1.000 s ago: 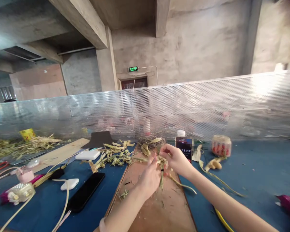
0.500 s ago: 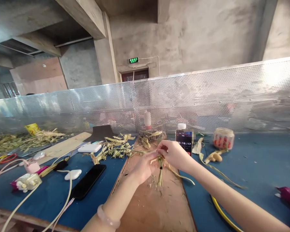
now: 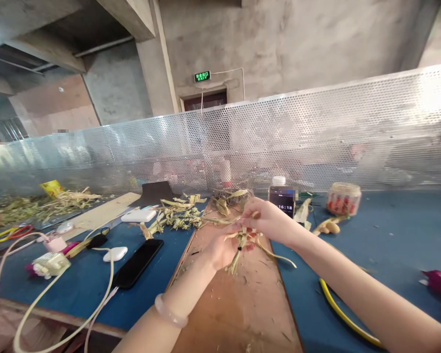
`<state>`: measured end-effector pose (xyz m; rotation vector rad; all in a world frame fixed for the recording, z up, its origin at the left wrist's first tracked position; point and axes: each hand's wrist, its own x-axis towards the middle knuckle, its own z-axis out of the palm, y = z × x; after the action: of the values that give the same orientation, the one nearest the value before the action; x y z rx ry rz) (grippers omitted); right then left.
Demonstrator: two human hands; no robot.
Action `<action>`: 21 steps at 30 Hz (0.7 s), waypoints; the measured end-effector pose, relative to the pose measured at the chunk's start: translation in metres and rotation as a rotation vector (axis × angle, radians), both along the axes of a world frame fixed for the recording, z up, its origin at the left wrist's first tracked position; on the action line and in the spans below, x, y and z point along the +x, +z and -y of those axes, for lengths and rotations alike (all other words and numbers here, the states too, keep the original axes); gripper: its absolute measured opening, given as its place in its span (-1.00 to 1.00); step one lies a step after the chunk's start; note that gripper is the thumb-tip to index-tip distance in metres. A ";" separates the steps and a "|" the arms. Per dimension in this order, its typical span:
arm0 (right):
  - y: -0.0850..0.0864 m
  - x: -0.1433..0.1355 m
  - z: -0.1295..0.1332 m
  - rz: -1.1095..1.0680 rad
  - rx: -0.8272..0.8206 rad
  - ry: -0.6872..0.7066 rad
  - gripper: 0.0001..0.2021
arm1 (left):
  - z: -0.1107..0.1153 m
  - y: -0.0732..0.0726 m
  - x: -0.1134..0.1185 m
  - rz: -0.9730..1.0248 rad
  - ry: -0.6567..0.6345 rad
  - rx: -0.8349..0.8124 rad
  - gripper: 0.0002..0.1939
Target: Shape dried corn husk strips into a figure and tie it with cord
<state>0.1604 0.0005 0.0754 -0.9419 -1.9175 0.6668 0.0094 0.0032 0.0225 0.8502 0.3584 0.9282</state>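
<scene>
My left hand point(image 3: 222, 247) and my right hand point(image 3: 266, 219) meet above the brown board point(image 3: 242, 309). Between them is a small bundle of dried plant strips point(image 3: 236, 259), bound with a dark band around its middle. Its loose ends spread out at the top, and a tail points down. The left fingers are closed round the bundle from the left. The right fingers pinch at its top, their tips partly hidden. A long pale strip point(image 3: 279, 256) trails to the right beneath the right hand. Dried husk pieces point(image 3: 220, 202) lie just beyond the hands.
A heap of dried plant curls point(image 3: 178, 216), a black phone point(image 3: 139, 264) and a white case point(image 3: 115, 254) with cables lie left. A bottle point(image 3: 278, 181) and a timer phone point(image 3: 282, 200) stand behind my right hand. A jar point(image 3: 343, 199) is further right. A perforated metal screen point(image 3: 242, 142) runs behind.
The bundle's tail has swung from straight down to slanting lower left. Both hands stay together at the bundle. The camera view has shifted slightly. A person's hand now shows at the far left edge.
</scene>
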 end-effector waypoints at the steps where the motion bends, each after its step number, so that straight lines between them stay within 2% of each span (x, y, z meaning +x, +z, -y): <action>1: 0.000 0.000 0.000 0.002 -0.026 0.006 -0.88 | 0.000 0.000 0.000 -0.001 -0.008 -0.002 -0.85; 10: 0.002 -0.002 0.004 0.080 0.062 -0.060 -0.90 | -0.005 -0.005 -0.001 -0.052 -0.014 -0.006 -0.82; 21: 0.000 -0.005 0.009 0.179 0.108 -0.104 -0.86 | -0.001 -0.002 0.000 -0.128 0.052 0.140 -0.73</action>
<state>0.1553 -0.0087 0.0758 -1.0533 -2.0229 0.4260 0.0093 0.0045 0.0207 1.0365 0.4314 0.9571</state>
